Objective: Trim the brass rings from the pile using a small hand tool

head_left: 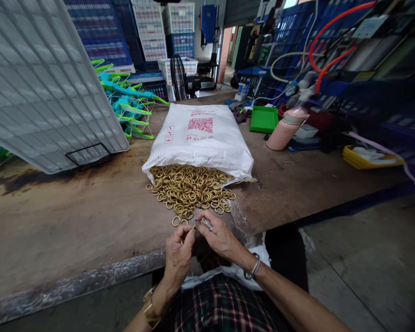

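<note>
A white sack with red print (200, 133) lies on the table, and a heap of brass-coloured rings (190, 189) spills from its open end. Just below the heap, my left hand (180, 251) pinches one of these rings between thumb and fingers. Close beside it on the right, my right hand (217, 233) is closed on a small silvery metal tool (206, 224), whose shape is mostly hidden by the fingers. The fingertips of both hands nearly meet at the ring. A loose ring (176, 221) lies on the table by my left fingers.
A tilted grey-white crate (48, 83) stands at the left, with blue and green plastic parts (131, 101) behind it. On the right are a pink bottle (285, 131), a green tray (264, 119) and a yellow tray (370, 159). The table's front edge (90, 276) runs below.
</note>
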`<state>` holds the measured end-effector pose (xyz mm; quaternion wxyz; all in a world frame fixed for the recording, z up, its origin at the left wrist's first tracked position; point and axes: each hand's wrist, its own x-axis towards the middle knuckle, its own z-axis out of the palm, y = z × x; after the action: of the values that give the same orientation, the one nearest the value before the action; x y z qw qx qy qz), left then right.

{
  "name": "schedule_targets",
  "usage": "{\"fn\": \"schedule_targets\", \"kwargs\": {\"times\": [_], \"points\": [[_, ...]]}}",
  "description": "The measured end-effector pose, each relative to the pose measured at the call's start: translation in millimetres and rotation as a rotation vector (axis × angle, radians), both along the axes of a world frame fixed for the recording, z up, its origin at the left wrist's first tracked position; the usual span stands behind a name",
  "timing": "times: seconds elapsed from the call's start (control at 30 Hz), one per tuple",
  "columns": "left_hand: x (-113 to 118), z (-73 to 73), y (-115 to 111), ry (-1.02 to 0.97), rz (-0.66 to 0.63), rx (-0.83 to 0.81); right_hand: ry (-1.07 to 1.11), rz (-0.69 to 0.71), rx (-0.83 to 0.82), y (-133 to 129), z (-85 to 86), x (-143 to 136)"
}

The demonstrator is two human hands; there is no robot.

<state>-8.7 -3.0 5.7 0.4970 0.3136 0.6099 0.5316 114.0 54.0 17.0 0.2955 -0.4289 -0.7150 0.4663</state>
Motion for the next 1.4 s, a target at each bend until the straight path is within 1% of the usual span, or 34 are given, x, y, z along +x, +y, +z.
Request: {"fn": "schedule_targets", "kwargs": {"times": [0.07, 0.1, 0.13, 0.2, 0.3, 0.37, 0.4, 0.47, 0.53, 0.63, 0.73, 0.83, 0.87, 0.93, 1.0, 1.1, 1.2, 1.4], "points": [[-1.2, 3.3, 0.0, 0.146, -0.001, 0.107, 0.015, 0.037, -0.034, 0.8, 2.4, -0.2], [-1.5, 4.4, 0.0, 0.182, -0.01, 0.134, 0.03, 0.041, -0.06, 1.0, 2.6, -0.6], [-1.6, 5.0, -0.1, 0.17, -0.033, 0.125, 0.053, 0.035, -0.096, 1.0, 2.1, -1.1], [-1.7, 5.1, -0.6, 0.055, -0.102, 0.041, 0.118, 0.006, -0.206, 0.4, 0.0, -1.9], [-0.8, 5.8, -1.8, -0.19, -0.202, -0.086, 0.237, -0.021, -0.435, -1.5, -3.5, -1.8], [0.4, 7.7, -2.2, -0.301, -0.23, -0.091, 0.293, -0.012, -0.551, -2.5, -4.6, -1.0], [1.1, 8.9, -2.2, -0.334, -0.231, -0.081, 0.304, -0.008, -0.573, -2.9, -4.6, -0.4], [2.5, 10.7, -2.0, -0.358, -0.218, -0.068, 0.282, -0.008, -0.525, -3.3, -4.1, 0.8], [3.4, 11.0, -1.9, -0.348, -0.194, -0.071, 0.227, -0.02, -0.393, -3.7, -3.1, 1.8], [4.0, 9.5, -2.9, -0.3, -0.169, -0.086, 0.153, 0.006, -0.206, -4.8, -1.1, 2.1], [4.6, 8.7, -4.9, -0.253, -0.159, -0.098, 0.135, 0.028, -0.174, -4.7, 0.6, 1.6], [5.2, 9.8, -6.4, -0.243, -0.154, -0.09, 0.108, -0.006, -0.165, -2.2, 0.6, 3.2], [5.4, 10.3, -6.6, -0.246, -0.151, -0.085, 0.073, -0.034, -0.132, -1.3, -0.1, 4.6], [5.4, 10.8, -6.4, -0.253, -0.131, -0.083, -0.032, -0.074, -0.01, -0.6, -2.1, 8.4], [5.1, 10.4, -5.8, -0.25, -0.106, -0.089, -0.148, -0.033, 0.135, -2.4, -4.5, 12.4], [4.5, 8.7, -5.0, -0.237, -0.096, -0.081, -0.31, 0.101, 0.28, -8.6, -7.5, 15.5], [4.5, 7.6, -5.4, -0.208, -0.105, -0.069, -0.442, 0.141, 0.318, -13.8, -7.3, 13.8], [4.8, 5.8, -6.6, -0.109, -0.102, -0.077, -0.585, 0.164, 0.275, -13.7, -3.8, 9.7]]}}
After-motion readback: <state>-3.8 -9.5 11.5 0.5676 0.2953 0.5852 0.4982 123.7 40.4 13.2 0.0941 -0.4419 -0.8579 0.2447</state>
